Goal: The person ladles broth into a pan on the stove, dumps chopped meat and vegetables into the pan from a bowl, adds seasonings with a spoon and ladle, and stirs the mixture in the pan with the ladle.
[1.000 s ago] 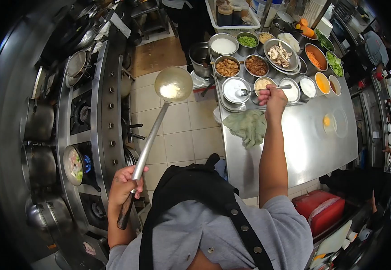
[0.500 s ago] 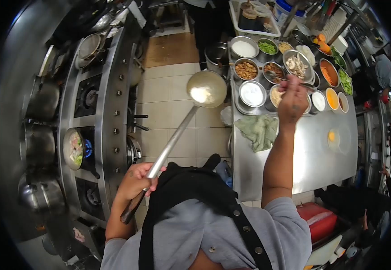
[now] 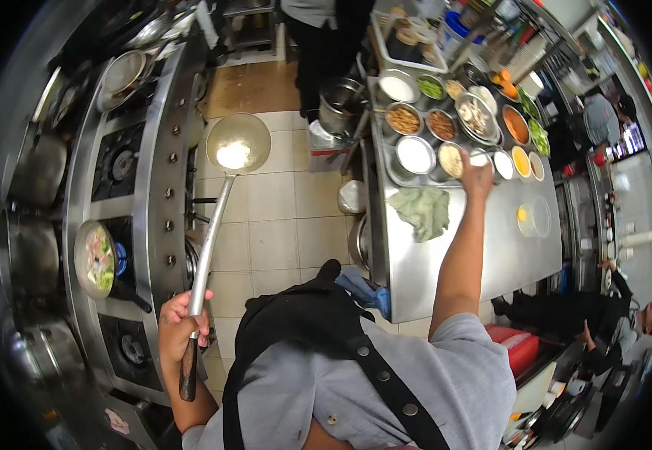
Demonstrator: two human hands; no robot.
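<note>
My left hand (image 3: 183, 321) is wrapped round the handle of a long metal ladle (image 3: 212, 232), near its dark wooden end. The ladle's round bowl hangs over the floor tiles; a bright pale patch lies in it, contents or glare I cannot tell. Over the metal table, my right hand (image 3: 477, 178) reaches among the ingredient containers with its fingers bent together. Its fingertips are between a bowl of chopped pale bits (image 3: 451, 160) and a small container of something white (image 3: 480, 158). What the fingers hold, if anything, is hidden. Sliced mushrooms (image 3: 474, 118) sit in a bowl just beyond.
Left, a pan of meat and green pieces (image 3: 99, 262) stands beside a blue flame on the stove (image 3: 144, 161). A green cloth (image 3: 422, 211) and a clear tub (image 3: 539, 217) rest on the table (image 3: 423, 277). One person (image 3: 312, 45) stands ahead; another (image 3: 603, 322) is at right.
The ladle has swung left toward the stove with my left hand. My right hand has come down from the mushroom bowl, and the spoon-like handle it gripped no longer shows in it.
</note>
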